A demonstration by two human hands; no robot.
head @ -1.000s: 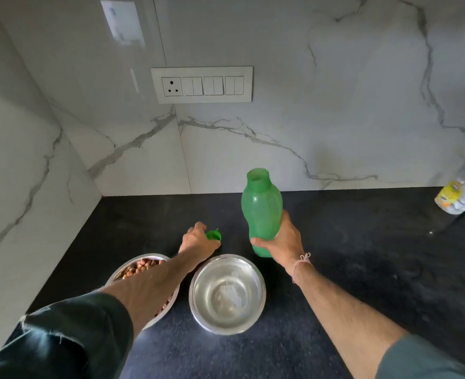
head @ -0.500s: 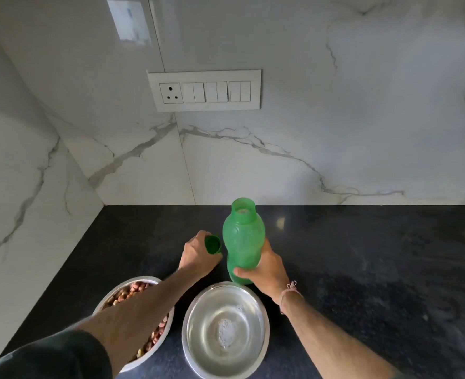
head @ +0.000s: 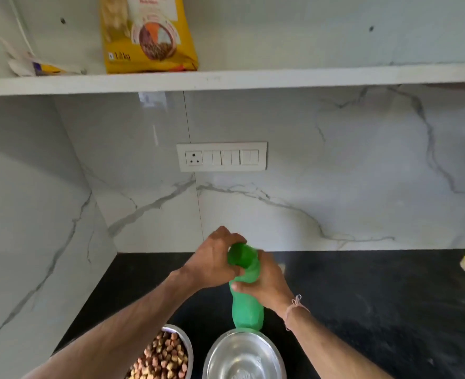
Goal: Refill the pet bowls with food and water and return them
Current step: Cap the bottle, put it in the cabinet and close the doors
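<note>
The green bottle (head: pixel 246 310) is held in the middle by the right hand (head: pixel 265 284), with the fingers curled tight round it. Its top is covered by the left hand (head: pixel 213 259), and the fingers there are wrapped round the green cap (head: pixel 237 255). It looks as if the cap is being twisted on. Whether the bottle's bottom rests on the black tabletop (head: pixel 376 310) cannot be told. The bottle is just behind the water bowl (head: pixel 242 356), which is shiny and seems to have some water in it. Just to the left, the food bowl (head: pixel 168 354) is filled with brown pellets. A yellow food bag (head: pixel 146 34) is stood on the shelf (head: pixel 280 77) high above.

Things could go wrong here. If the cap is put on crooked, it may not be closed well, and water could be spilled. If the bottle is squeezed too hard or tipped, water could be splashed onto the tabletop or into the pellets. The bowls are very near the arms, so one could be knocked.
</note>
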